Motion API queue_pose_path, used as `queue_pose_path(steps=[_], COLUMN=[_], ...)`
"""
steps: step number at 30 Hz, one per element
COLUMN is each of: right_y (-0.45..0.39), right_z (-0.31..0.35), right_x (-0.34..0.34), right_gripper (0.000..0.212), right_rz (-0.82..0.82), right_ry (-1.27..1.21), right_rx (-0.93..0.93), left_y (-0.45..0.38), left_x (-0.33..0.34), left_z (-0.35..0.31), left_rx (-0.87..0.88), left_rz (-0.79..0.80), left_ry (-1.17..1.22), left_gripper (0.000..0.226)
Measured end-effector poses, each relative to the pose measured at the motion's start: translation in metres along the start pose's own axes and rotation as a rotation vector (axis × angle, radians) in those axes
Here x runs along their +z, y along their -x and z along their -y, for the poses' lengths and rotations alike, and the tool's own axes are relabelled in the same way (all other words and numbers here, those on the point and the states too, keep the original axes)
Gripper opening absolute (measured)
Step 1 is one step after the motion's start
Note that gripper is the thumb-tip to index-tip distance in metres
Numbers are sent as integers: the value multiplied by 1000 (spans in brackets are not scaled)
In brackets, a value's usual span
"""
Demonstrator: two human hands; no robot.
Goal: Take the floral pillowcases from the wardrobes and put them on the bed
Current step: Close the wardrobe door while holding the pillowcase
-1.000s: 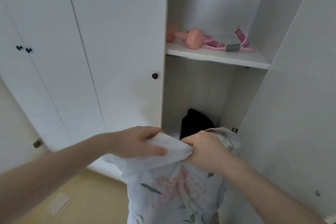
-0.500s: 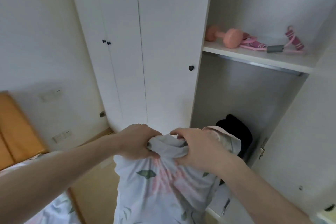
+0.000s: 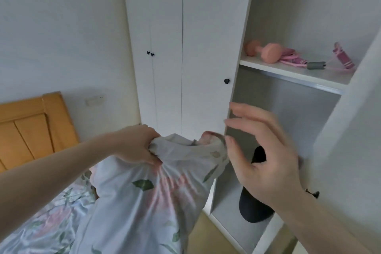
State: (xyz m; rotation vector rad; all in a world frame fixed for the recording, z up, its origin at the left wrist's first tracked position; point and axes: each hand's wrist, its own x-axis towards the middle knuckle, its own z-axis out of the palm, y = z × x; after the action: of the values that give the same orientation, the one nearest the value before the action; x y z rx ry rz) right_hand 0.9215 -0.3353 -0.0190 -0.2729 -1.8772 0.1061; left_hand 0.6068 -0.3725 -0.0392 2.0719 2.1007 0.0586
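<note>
A pale floral pillowcase point(image 3: 148, 198) with pink flowers and green leaves hangs bunched in the middle of the view. My left hand point(image 3: 138, 144) is shut on its gathered top edge. To the right of the cloth, my right hand point(image 3: 261, 156) is off it with fingers spread, in front of the open white wardrobe point(image 3: 288, 109). The bed point(image 3: 41, 218), covered in matching floral fabric, lies at the lower left below the pillowcase.
A wooden headboard point(image 3: 35, 126) stands at the left against the wall. The wardrobe shelf point(image 3: 292, 72) holds a pink dumbbell point(image 3: 266, 51) and a pink resistance band point(image 3: 329, 62). A dark item point(image 3: 253, 206) sits low in the open compartment. The open door point(image 3: 354, 130) stands at right.
My right hand has let go of the pillowcase and opened. The view has swung left, bringing the bed and headboard in. My left hand still holds the cloth.
</note>
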Motion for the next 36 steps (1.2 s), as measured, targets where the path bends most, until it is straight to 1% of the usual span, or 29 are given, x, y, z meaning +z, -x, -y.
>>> queue_pose_path(steps=[2,5,6,8,11,15,21,27,31,36], right_y=[-3,-5,-6,-8,-7,-10,-23,-44,-59,-78], right_z=[9,14,12,4,-13,-23,-37,-61,-85,-117], right_x=[-20,-42,-47,-52,-52,-39,0,39,68,104], right_gripper=[32,41,41,50,60,79,94,102,105,107], right_rz=[-140,-288,-321,-346,-302,-273,-218,-80,-7,16], right_ry=[76,145,165,212,263,236,310,375,447,538], right_rx=[-97,-185,-191,-153,-78,-58,-25,15,2,33], left_y=[3,4,3,2,-1,-3,-5,-5,-5,-10], left_x=[-2,-6,-6,-7,-7,-13,-30,-36,-35,-34], left_z=[-2,-10,-11,-15,-21,-23,-11,14,35,67], left_rx=[-5,-3,-5,-8,-11,-25,-70,-169,-241,-300], left_rz=[-10,-33,-44,-69,-90,-139,-187,-225,-215,-216], left_ry=[22,46,56,61,58,38,-1,-82,-93,-109], left_gripper=[28,25,26,29,31,26,23,31,26,27])
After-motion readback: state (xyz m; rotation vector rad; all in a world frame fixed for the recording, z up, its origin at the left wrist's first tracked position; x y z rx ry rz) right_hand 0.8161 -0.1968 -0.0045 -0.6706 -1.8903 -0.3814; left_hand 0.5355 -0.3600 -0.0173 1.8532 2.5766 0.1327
